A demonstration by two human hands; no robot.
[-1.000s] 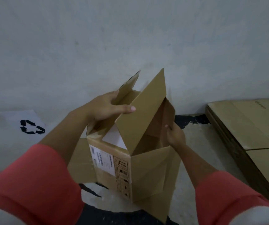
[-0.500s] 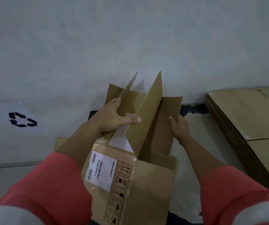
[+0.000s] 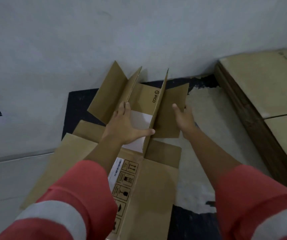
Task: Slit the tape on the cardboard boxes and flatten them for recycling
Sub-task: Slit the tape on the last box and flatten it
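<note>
Dim, flat, bluish light falls evenly with only faint soft shadows and no glare, while the wide-angle view bends the edges and the whole picture looks slightly soft.

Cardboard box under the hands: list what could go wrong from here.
1. Two flaps stand upright; they may spring back, so the cardboard box may not lie flat.
2. The left hand sets its thumb against a raw flap edge; sliding along it could cut skin.
</note>
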